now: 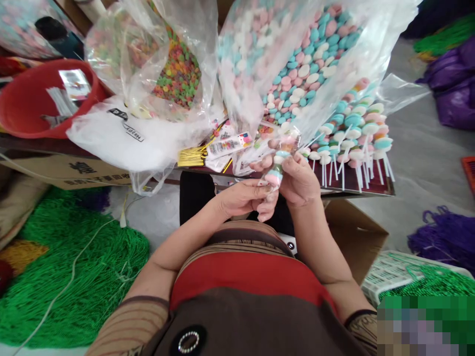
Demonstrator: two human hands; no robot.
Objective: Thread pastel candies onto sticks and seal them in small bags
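Left hand [241, 198]: fingers closed on the near, lower end of the clear-wrapped stack of pink, white, blue and green candies [282, 154]. Right hand [302, 178]: thumb and fingers closed on the right flank of the same stack, higher up. The hands are apart from each other, with the stack between them.

Position: the stack is at the front edge of the dark red table [389, 187]. Long axis: slanted, far end away from the body and toward the right, near end toward the body and the left. The left hand is nearer the lower end; the right hand is nearer the middle and far end.

Right of the stack, on the table: pile of pastel candies on white sticks [352, 120]. Left, near the table's front edge: bundle of yellow twist ties [192, 157] and white printed wrappers [230, 144].

Visibility limits: the far end blends into the candies and plastic behind it. Fingertips behind the stack are partly hidden; they probably belong to the right hand. Whether the near end contains a stick cannot be told.
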